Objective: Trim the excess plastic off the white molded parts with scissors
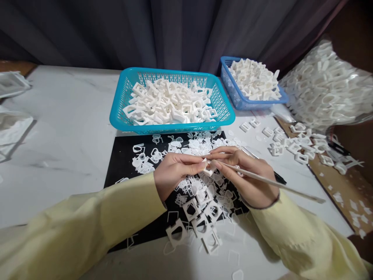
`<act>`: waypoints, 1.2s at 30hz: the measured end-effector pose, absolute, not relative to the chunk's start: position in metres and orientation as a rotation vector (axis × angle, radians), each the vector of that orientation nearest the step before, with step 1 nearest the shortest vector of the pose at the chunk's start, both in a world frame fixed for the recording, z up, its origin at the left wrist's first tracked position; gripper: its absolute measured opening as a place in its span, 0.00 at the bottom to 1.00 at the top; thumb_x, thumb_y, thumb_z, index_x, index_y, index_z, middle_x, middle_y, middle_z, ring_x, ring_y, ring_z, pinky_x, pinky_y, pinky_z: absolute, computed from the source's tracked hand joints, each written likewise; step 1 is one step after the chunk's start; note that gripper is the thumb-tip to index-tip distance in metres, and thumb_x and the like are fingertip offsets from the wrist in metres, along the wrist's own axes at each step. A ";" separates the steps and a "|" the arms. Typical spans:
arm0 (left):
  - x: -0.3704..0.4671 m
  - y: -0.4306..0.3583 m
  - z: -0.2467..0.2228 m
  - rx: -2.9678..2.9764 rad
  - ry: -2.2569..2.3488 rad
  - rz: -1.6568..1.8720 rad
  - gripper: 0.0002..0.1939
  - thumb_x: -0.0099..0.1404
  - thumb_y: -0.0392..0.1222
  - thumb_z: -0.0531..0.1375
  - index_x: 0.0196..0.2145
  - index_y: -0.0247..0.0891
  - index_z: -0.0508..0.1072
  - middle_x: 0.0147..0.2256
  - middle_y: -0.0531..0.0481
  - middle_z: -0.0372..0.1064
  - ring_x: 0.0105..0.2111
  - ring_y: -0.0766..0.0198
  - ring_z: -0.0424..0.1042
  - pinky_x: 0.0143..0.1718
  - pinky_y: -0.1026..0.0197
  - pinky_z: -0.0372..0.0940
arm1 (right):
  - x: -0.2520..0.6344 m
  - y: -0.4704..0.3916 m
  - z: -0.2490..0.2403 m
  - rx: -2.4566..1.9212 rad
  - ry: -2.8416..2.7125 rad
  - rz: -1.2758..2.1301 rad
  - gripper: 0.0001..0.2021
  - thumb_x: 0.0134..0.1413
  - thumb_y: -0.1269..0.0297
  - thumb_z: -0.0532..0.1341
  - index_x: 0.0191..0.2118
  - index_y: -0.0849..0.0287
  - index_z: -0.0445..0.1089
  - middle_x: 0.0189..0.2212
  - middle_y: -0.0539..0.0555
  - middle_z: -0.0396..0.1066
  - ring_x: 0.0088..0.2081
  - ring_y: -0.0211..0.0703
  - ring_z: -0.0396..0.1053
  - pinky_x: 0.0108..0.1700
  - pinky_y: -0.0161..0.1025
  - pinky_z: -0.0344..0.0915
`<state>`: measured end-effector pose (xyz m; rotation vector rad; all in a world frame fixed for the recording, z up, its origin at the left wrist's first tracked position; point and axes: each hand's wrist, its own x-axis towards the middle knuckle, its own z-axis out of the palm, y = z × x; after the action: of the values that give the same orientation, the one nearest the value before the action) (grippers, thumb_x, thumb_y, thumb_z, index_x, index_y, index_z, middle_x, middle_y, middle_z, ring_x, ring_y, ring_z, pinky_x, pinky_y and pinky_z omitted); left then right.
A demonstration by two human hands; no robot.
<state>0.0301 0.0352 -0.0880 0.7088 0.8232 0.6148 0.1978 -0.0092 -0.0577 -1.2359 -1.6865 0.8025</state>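
Observation:
Over the middle of a black mat (124, 155), my left hand (177, 171) pinches a small white plastic piece (208, 171) between thumb and fingers. My right hand (250, 175) meets it from the other side, closed round a long, thin, pale stick-like tool (276, 182). One end of this tool slants out to the lower right; its working tip is hidden at the fingers, so its kind is unclear. Below the hands lie several white plastic frames with cut-out holes (201, 224). Thin white trimmings (198, 146) are scattered over the mat around both hands.
Behind the mat stands a turquoise basket (171, 127) heaped with white pieces; a blue basket (256, 104) is at its right. Further right are a clear bag of white parts (329, 85) and loose parts (303, 144). A black pen-like object (280, 178) lies behind my right hand.

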 end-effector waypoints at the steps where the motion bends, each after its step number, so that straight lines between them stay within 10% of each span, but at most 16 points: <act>1: 0.030 0.035 -0.088 0.713 0.830 0.614 0.09 0.49 0.36 0.68 0.32 0.37 0.80 0.28 0.47 0.78 0.32 0.64 0.71 0.44 0.59 0.59 | 0.197 -0.009 -0.058 -1.237 -1.698 0.790 0.10 0.54 0.73 0.59 0.24 0.58 0.61 0.35 0.55 0.74 0.44 0.43 0.70 0.43 0.44 0.69; 18: 0.029 0.032 -0.088 0.838 0.900 0.601 0.06 0.47 0.38 0.68 0.26 0.36 0.80 0.27 0.47 0.76 0.30 0.61 0.69 0.38 0.56 0.60 | 0.197 -0.012 -0.058 -1.204 -2.041 0.398 0.07 0.55 0.76 0.56 0.30 0.57 0.65 0.38 0.56 0.74 0.45 0.47 0.68 0.42 0.49 0.68; 27: 0.026 0.034 -0.092 0.833 0.789 0.581 0.05 0.50 0.39 0.67 0.28 0.39 0.80 0.32 0.47 0.78 0.35 0.60 0.72 0.43 0.57 0.61 | 0.204 -0.011 -0.053 -1.232 -1.597 0.953 0.12 0.52 0.70 0.62 0.22 0.58 0.60 0.38 0.55 0.73 0.41 0.44 0.73 0.45 0.43 0.70; 36: 0.029 0.034 -0.090 0.827 0.866 0.599 0.05 0.46 0.38 0.68 0.25 0.37 0.80 0.26 0.47 0.76 0.29 0.62 0.69 0.35 0.58 0.59 | 0.201 -0.014 -0.054 -1.247 -1.777 0.801 0.11 0.54 0.72 0.60 0.23 0.57 0.60 0.40 0.55 0.72 0.43 0.43 0.72 0.43 0.42 0.71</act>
<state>0.0285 0.0343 -0.0899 0.8271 0.8664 0.5986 0.2010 -0.0140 -0.0541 -1.2469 -1.7768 0.8009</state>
